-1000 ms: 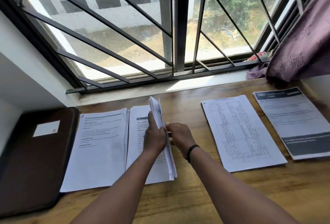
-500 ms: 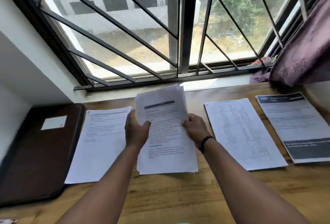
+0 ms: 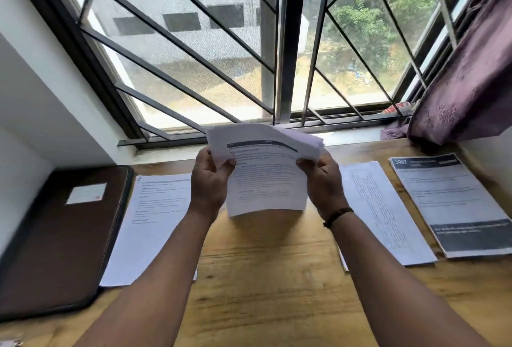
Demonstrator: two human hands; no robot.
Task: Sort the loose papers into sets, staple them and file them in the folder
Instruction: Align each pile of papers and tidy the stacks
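A: What are the hands doing?

B: The left hand (image 3: pixel 209 180) and right hand (image 3: pixel 322 180) each pinch a side of a bundle of papers (image 3: pixel 266 177), lifted off the wooden table (image 3: pixel 266 277) near its far edge.

A: And the rest?

B: A brown folder (image 3: pixel 59 238) lies shut at the left edge, one sheet (image 3: pixel 155 216) just beside it. Two more printed stacks (image 3: pixel 379 211) (image 3: pixel 454 202) lie toward the right edge. How many pages are held is blurred, I think several.

Wooden table (image 3: pixel 266 277): brown folder (image 3: pixel 58 238) far left, three paper sets (image 3: pixel 155 222) (image 3: pixel 382 211) (image 3: pixel 454 202) flat.
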